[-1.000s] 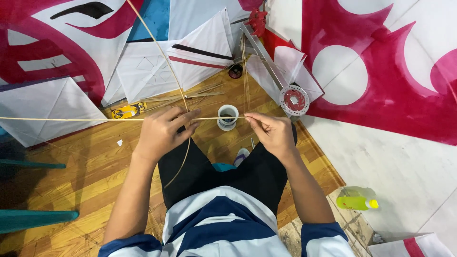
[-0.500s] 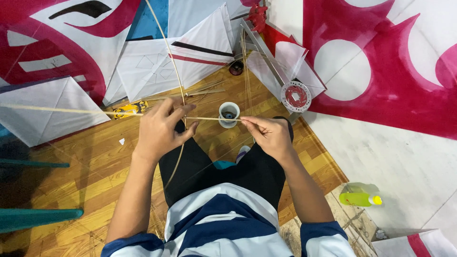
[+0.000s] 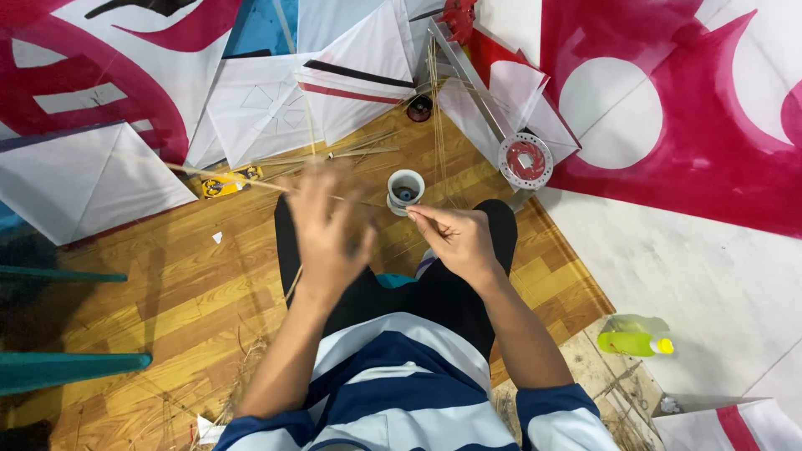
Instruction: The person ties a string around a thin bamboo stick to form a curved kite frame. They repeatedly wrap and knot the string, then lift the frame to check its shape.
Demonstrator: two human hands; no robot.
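I sit on a wooden floor (image 3: 175, 276) with my legs out in front. My left hand (image 3: 327, 230) is blurred with motion and grips thin bamboo sticks (image 3: 225, 177) where they cross; one runs left, another rises toward the kites. My right hand (image 3: 455, 238) pinches the right end of the horizontal stick, just below a small white cup (image 3: 405, 190). Both hands hover above my dark trousers.
White paper kites (image 3: 92, 179) and large red-and-white kites (image 3: 668, 117) lie around me. A red-and-white thread reel (image 3: 525, 160), a yellow tape roll (image 3: 224, 184) and loose bamboo sticks (image 3: 359, 150) lie ahead. A green bottle (image 3: 633, 338) lies at right, teal bars (image 3: 67, 367) at left.
The horizontal stick has tilted, its left end dropping toward the tape roll. My left hand has shifted right and now blurs; my right hand has moved slightly down.
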